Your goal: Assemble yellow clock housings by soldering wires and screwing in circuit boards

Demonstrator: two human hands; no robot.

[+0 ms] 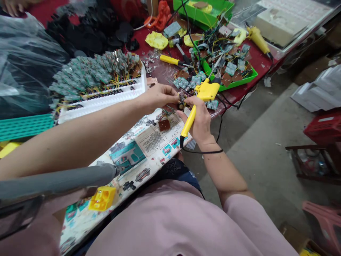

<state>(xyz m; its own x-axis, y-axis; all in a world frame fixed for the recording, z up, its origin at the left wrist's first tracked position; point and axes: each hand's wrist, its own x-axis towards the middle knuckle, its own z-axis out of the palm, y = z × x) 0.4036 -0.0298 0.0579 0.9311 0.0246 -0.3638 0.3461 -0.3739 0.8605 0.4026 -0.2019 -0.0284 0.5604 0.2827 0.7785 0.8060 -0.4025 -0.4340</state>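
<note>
My left hand (161,95) pinches a small electronic part with a dark round end (181,105); its exact kind is too small to make out. Wrapped in my right hand (201,122) is a yellow soldering gun (206,90), its front pointing up and away and its black cord trailing from the handle. The right thumb and forefinger also reach the small part, meeting the left fingertips. Just below, a brown circuit board (164,124) hangs or lies over the printed cardboard (153,140); I cannot tell which.
Left of my hands, a white rack (106,101) carries many wired green boards (90,73). A green tray (239,83) heaped with boards stands right. Another yellow soldering tool (258,40), a yellow-handled screwdriver (169,59) and a yellow block (102,198) lie about. A grey bar (58,181) crosses lower left.
</note>
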